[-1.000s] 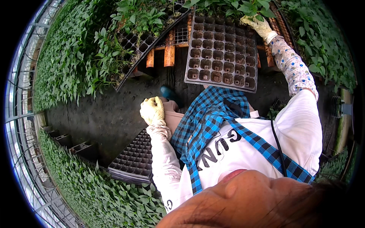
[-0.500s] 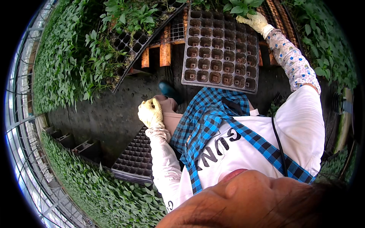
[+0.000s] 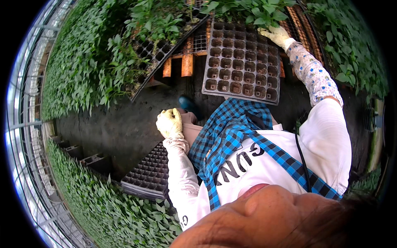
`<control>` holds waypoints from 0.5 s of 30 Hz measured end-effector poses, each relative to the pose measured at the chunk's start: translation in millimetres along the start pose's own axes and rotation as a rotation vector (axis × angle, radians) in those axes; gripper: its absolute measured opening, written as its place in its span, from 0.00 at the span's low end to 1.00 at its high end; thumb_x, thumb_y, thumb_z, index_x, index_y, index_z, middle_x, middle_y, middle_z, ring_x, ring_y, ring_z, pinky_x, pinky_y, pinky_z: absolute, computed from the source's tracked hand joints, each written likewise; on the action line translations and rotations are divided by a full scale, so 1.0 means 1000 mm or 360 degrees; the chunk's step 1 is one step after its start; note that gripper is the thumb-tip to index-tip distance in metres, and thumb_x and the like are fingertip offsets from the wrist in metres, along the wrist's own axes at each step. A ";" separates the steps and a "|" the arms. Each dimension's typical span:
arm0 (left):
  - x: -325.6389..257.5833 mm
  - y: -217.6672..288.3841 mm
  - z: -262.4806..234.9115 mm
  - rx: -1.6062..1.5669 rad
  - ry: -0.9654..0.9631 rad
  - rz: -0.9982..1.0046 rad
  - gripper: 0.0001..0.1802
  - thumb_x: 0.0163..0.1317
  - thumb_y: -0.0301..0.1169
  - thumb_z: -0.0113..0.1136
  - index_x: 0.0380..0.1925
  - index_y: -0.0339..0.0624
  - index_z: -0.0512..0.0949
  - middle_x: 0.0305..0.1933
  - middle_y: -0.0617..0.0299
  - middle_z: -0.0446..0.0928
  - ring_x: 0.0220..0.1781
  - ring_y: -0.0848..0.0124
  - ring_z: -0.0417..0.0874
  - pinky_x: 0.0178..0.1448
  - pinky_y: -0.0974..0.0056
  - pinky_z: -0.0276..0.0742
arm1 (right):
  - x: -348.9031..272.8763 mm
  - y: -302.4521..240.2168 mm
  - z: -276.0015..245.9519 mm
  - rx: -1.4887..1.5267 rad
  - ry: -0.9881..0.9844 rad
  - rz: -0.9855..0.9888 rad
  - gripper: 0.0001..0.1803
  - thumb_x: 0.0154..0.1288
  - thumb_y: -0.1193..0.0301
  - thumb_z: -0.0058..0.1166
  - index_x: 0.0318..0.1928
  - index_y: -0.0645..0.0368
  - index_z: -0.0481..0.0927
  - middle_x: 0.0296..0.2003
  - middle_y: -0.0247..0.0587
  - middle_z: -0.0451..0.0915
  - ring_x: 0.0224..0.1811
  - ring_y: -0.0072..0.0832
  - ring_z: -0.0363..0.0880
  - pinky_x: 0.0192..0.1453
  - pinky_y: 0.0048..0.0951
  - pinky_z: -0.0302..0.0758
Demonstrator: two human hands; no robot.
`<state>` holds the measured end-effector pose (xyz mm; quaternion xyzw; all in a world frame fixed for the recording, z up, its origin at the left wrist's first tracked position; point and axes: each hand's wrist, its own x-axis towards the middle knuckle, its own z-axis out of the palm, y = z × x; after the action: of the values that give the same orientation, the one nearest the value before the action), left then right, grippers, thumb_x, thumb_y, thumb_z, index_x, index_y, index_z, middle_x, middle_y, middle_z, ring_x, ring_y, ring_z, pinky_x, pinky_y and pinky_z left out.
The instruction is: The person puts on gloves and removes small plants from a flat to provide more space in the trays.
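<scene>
A black plastic seedling tray [image 3: 242,88] lies tilted in front of my lap, most of its square cells holding only a little soil. Leafy green seedlings [image 3: 260,11] stand along its far end. My right hand [image 3: 276,37], in a pale yellow glove, is at the tray's far right corner. Its fingers are closed at the base of a seedling there, the fingertips partly under leaves. My left hand [image 3: 169,123], gloved alike, is held beside my knee in a loose fist, with nothing showing in it.
Another tray of seedlings [image 3: 159,56] slants at the far left on an orange-brown rack [image 3: 187,62]. Stacked empty trays [image 3: 144,177] sit by my left forearm. Dense plant beds [image 3: 82,58] line the dark floor [image 3: 111,124]; grey blocks [image 3: 97,162] edge the near bed.
The whole view has shifted slightly, the trays and left hand appearing a little further right and lower. Both hands keep nearly the same pose; the right stays at the tray's far corner.
</scene>
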<state>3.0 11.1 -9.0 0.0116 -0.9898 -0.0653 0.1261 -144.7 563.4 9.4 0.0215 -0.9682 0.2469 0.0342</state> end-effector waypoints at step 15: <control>-0.014 -0.011 0.004 -0.0198 0.0218 0.0029 0.13 0.59 0.40 0.63 0.28 0.43 0.88 0.34 0.52 0.85 0.45 0.52 0.83 0.54 0.49 0.78 | -0.057 0.017 0.075 0.1325 0.0736 0.0371 0.35 0.67 0.69 0.66 0.71 0.61 0.65 0.56 0.45 0.79 0.56 0.31 0.77 0.62 0.31 0.73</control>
<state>15.5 1.1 -17.6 -0.0006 -0.9729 -0.1246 0.1946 -92.8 543.8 -69.3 -0.1306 -0.7503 0.6135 0.2090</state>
